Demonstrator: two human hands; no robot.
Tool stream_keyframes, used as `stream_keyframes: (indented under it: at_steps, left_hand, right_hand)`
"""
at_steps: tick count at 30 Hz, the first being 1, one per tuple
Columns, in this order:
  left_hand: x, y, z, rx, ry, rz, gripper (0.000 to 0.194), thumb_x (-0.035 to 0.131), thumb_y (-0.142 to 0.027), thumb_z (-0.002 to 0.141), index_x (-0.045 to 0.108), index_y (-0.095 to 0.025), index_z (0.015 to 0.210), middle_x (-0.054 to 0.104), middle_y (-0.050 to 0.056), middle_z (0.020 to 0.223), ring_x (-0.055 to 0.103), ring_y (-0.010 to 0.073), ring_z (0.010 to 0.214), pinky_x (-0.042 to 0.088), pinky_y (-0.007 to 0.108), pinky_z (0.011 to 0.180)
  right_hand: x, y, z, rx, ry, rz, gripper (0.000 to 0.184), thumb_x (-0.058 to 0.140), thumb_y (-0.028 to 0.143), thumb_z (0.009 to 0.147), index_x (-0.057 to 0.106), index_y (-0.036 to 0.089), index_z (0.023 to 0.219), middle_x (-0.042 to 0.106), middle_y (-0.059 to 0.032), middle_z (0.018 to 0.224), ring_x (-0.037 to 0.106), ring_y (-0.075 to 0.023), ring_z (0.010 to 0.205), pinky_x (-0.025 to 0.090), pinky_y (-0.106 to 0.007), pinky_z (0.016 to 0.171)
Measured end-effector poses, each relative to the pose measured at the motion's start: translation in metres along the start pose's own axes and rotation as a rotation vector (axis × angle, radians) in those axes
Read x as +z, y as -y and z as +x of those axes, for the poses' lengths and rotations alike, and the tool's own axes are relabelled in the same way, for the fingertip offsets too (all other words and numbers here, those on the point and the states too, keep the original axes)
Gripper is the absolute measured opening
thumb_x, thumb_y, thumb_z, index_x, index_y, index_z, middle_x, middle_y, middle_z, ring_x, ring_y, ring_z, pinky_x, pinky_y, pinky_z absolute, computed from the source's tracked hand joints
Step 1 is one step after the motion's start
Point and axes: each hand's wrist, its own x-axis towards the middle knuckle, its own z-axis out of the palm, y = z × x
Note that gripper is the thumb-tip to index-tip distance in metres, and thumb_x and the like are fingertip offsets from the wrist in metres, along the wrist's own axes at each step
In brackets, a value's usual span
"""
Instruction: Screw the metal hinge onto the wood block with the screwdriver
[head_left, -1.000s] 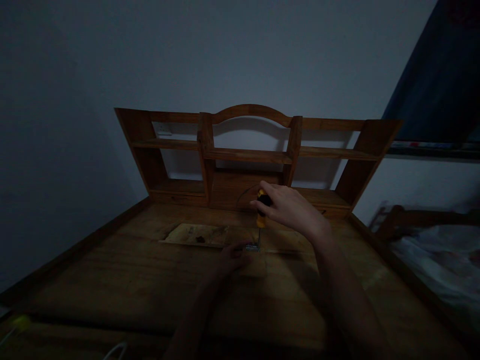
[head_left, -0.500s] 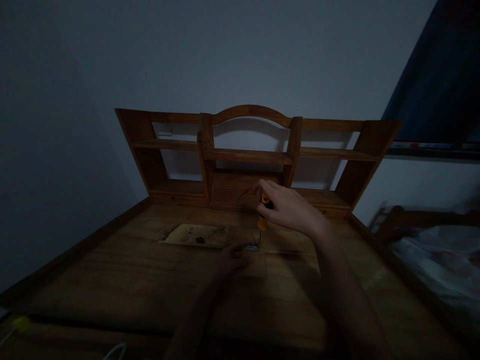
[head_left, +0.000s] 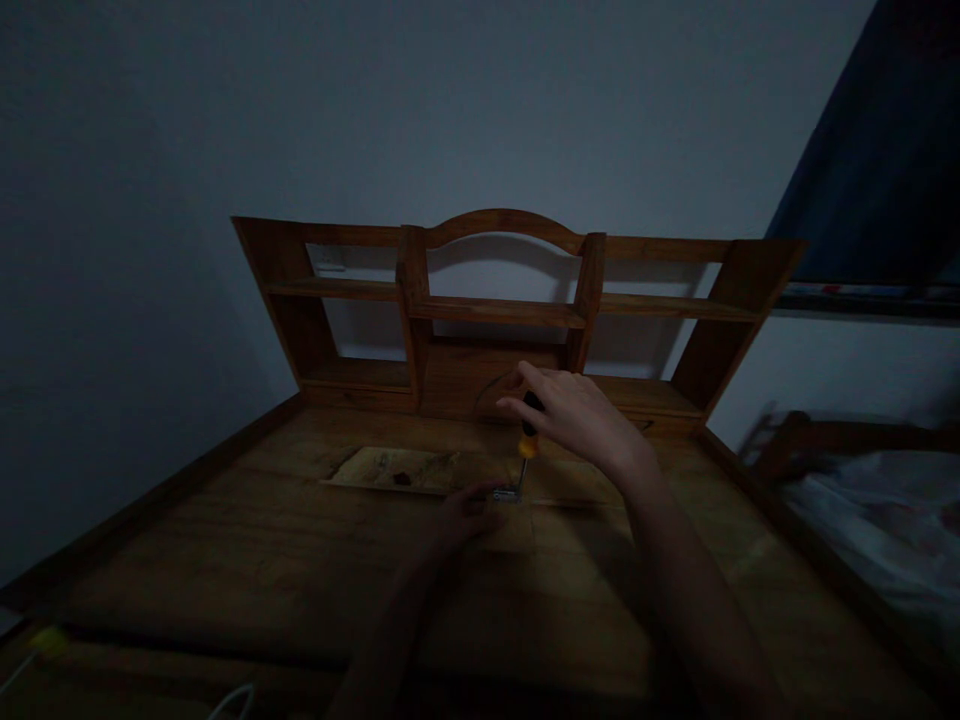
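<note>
My right hand (head_left: 577, 415) is wrapped round the yellow and black handle of a screwdriver (head_left: 528, 440) that stands upright, its thin shaft reaching down to a small metal fitting (head_left: 508, 493) on the wooden desk top (head_left: 300, 560). My left hand (head_left: 463, 515) rests on the desk just left of that fitting, its fingertips touching or pinching it; the hand is in deep shadow. A paler wooden panel (head_left: 409, 468) lies in the desk top to the left of the fitting.
A wooden hutch (head_left: 502, 310) with shelves and an arched top stands at the back of the desk against a plain wall. A bed with pale bedding (head_left: 885, 530) is at the right. A white cable (head_left: 232, 700) and a yellow object (head_left: 41, 640) lie at the near left.
My right hand has shifted its grip round the screwdriver handle, so less yellow shows. The left hand and the fitting have stayed in place.
</note>
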Motion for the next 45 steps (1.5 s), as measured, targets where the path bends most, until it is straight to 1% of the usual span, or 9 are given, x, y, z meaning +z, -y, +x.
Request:
stream_keyframes:
  at_steps: [7,11,15,20,27,32,37,42,45]
  left_hand:
    - [0.006,-0.011,-0.006,-0.004,-0.043,0.025,0.066,0.082,-0.027,0.063,0.061,-0.02,0.125,0.071,0.009,0.103,0.067,0.0253,0.093,0.052,0.033,0.078]
    - [0.004,-0.011,-0.005,-0.02,-0.026,0.057,0.07,0.081,-0.03,0.065,0.058,-0.019,0.13,0.071,0.01,0.101,0.067,0.0248,0.09,0.051,0.033,0.077]
    - [0.003,-0.008,-0.004,-0.007,-0.026,0.05,0.068,0.081,-0.029,0.066,0.059,-0.02,0.129,0.071,0.01,0.104,0.067,0.0244,0.09,0.051,0.033,0.078]
    - [0.005,-0.008,-0.004,-0.011,-0.016,0.026,0.072,0.082,-0.03,0.065,0.057,-0.019,0.131,0.071,0.011,0.101,0.067,0.0236,0.088,0.051,0.032,0.077]
    - [0.005,-0.008,-0.004,-0.026,-0.033,0.014,0.072,0.082,-0.028,0.064,0.057,-0.019,0.131,0.071,0.01,0.102,0.067,0.0248,0.091,0.052,0.032,0.077]
    - [0.003,-0.004,-0.002,-0.005,-0.01,-0.004,0.07,0.082,-0.028,0.065,0.057,-0.02,0.13,0.071,0.011,0.105,0.067,0.0247,0.093,0.052,0.033,0.079]
    - [0.004,-0.003,-0.002,-0.001,-0.042,-0.015,0.07,0.084,-0.027,0.062,0.06,-0.019,0.127,0.071,0.01,0.104,0.067,0.0232,0.092,0.052,0.031,0.079]
    - [0.003,-0.002,0.001,0.014,-0.022,0.005,0.071,0.084,-0.03,0.062,0.059,-0.019,0.127,0.071,0.01,0.1,0.067,0.0237,0.089,0.052,0.032,0.077]
    - [0.003,-0.002,0.001,0.011,-0.028,0.016,0.07,0.084,-0.029,0.062,0.06,-0.018,0.127,0.071,0.011,0.103,0.067,0.0249,0.092,0.052,0.034,0.079]
  right_hand:
    - [-0.011,-0.001,-0.008,-0.069,0.026,0.064,0.031,0.05,0.029,0.09,0.049,0.022,0.12,0.058,-0.0073,0.115,0.058,-0.0213,0.1,0.042,-0.032,0.085]
    - [-0.01,-0.002,-0.006,-0.116,0.043,0.093,0.016,0.047,0.03,0.094,0.055,0.022,0.104,0.06,-0.0054,0.102,0.058,-0.019,0.094,0.042,-0.03,0.082]
    - [-0.006,-0.001,-0.004,-0.084,0.02,0.086,0.022,0.05,0.037,0.093,0.055,0.022,0.108,0.059,-0.0062,0.103,0.058,-0.02,0.095,0.042,-0.031,0.083]
    - [-0.005,-0.003,-0.003,-0.112,0.037,0.099,0.032,0.048,0.022,0.089,0.051,0.023,0.121,0.057,-0.0061,0.113,0.057,-0.0201,0.101,0.042,-0.032,0.087]
    - [-0.001,-0.004,-0.003,-0.027,-0.029,0.061,0.035,0.048,0.046,0.093,0.052,0.021,0.117,0.057,-0.0096,0.111,0.059,-0.0242,0.1,0.043,-0.036,0.088]
    - [-0.002,-0.001,-0.003,-0.099,0.025,0.077,0.032,0.047,0.029,0.093,0.049,0.024,0.124,0.056,-0.0077,0.114,0.058,-0.0213,0.102,0.043,-0.034,0.088]
    - [-0.001,0.001,-0.003,-0.031,-0.02,0.016,0.034,0.046,0.043,0.093,0.052,0.021,0.119,0.058,-0.009,0.107,0.059,-0.0233,0.095,0.043,-0.035,0.084]
    - [-0.003,0.002,-0.002,-0.081,0.023,0.062,0.036,0.046,0.026,0.09,0.047,0.022,0.125,0.058,-0.008,0.115,0.059,-0.0216,0.099,0.042,-0.032,0.085]
    - [-0.003,0.003,-0.003,-0.043,0.031,0.04,0.031,0.043,0.035,0.093,0.049,0.02,0.12,0.063,-0.0088,0.104,0.061,-0.0235,0.095,0.043,-0.033,0.08]
